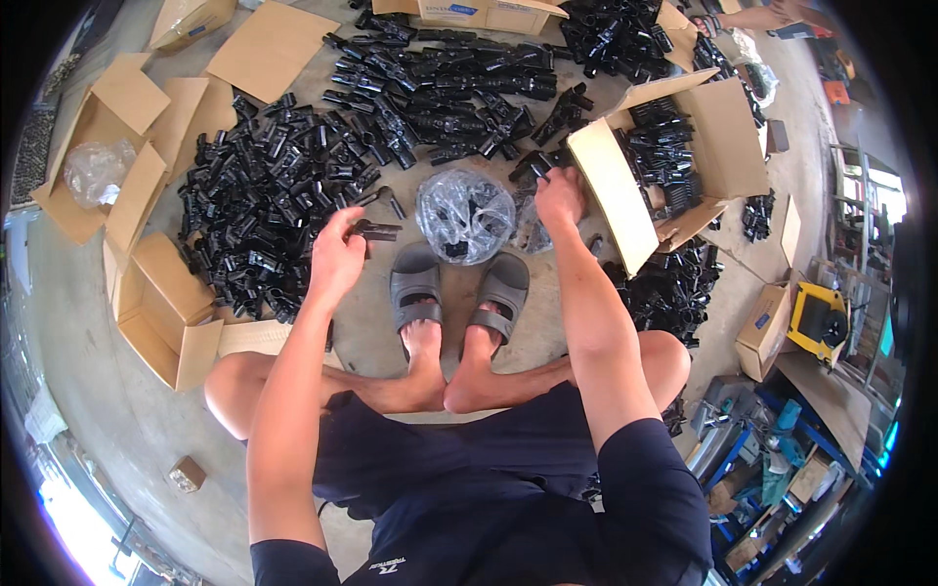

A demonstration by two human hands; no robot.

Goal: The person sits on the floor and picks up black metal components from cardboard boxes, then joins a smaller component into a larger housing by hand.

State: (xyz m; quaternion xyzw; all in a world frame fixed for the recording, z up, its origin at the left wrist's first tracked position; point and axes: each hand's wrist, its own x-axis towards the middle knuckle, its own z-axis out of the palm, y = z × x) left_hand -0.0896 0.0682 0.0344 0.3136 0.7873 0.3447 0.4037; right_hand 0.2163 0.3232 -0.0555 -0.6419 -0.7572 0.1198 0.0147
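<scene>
My left hand (337,256) is closed on a small black tubular part (379,231), beside a large heap of similar black parts (259,210). To the right, my right hand (561,197) is closed around another black part (534,164), close to the open cardboard box (614,200). Its fingertips are partly hidden from above. Between my hands, in front of my sandals, sits a clear plastic bag (465,216) with black pieces inside. A second, smaller clear bag (529,227) lies partly behind my right wrist.
Longer black assemblies (445,88) lie stacked at the far side. Black parts fill the right box, and more (674,293) are heaped below it. Open cardboard boxes (161,283) stand at left. Another person's arm (757,20) shows at far right, near a yellow-framed object (819,322).
</scene>
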